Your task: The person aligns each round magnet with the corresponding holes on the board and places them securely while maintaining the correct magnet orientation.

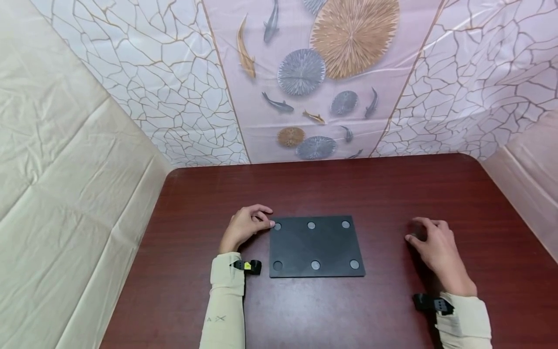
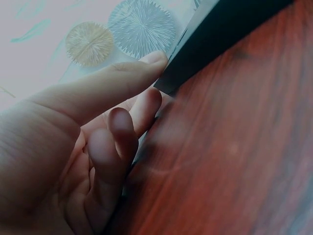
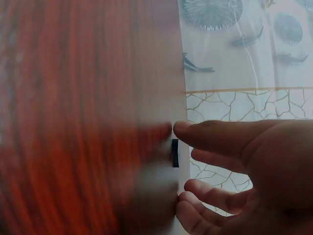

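A flat black rectangular board (image 1: 316, 248) lies on the table, with several round grey spots along its far and near edges. Its near-left spot (image 1: 277, 265) looks darker than the others. My left hand (image 1: 245, 225) is at the far-left corner, thumb tip on the corner and index fingertip just past it. The left wrist view shows the thumb (image 2: 117, 85) against the board's corner (image 2: 195, 61), other fingers curled below. Well right of the board, my right hand (image 1: 438, 247) has loosely bent fingers, thumb and fingertips apart. A small black piece (image 3: 175, 152) shows in that gap.
The dark red wooden table (image 1: 322, 315) has rounded far corners. Behind it hangs a patterned cloth (image 1: 283, 116) with fish and round leaf shapes; cream cloth (image 1: 87, 194) borders the left. Black straps (image 1: 253, 266) with small devices sit at both sleeve cuffs.
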A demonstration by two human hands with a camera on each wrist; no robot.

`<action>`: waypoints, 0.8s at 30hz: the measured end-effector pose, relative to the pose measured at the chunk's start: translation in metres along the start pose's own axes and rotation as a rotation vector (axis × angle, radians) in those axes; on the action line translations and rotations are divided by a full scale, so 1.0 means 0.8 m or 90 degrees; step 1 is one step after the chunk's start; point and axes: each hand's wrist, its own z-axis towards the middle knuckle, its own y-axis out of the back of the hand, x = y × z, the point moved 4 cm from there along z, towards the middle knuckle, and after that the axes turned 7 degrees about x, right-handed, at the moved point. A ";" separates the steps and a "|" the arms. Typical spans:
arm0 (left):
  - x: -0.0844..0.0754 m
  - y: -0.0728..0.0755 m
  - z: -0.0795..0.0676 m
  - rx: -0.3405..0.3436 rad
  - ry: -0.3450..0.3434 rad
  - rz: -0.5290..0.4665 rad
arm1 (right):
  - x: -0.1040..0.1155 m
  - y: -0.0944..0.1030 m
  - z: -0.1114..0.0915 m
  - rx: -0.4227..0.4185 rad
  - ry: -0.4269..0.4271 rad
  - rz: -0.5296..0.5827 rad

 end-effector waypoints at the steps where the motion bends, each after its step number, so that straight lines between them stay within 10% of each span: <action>1: 0.000 0.000 0.000 -0.001 -0.001 -0.001 | -0.002 0.000 0.000 -0.001 -0.003 0.003; 24: 0.001 -0.001 0.001 -0.005 0.000 0.005 | -0.008 0.004 -0.001 -0.007 -0.008 0.009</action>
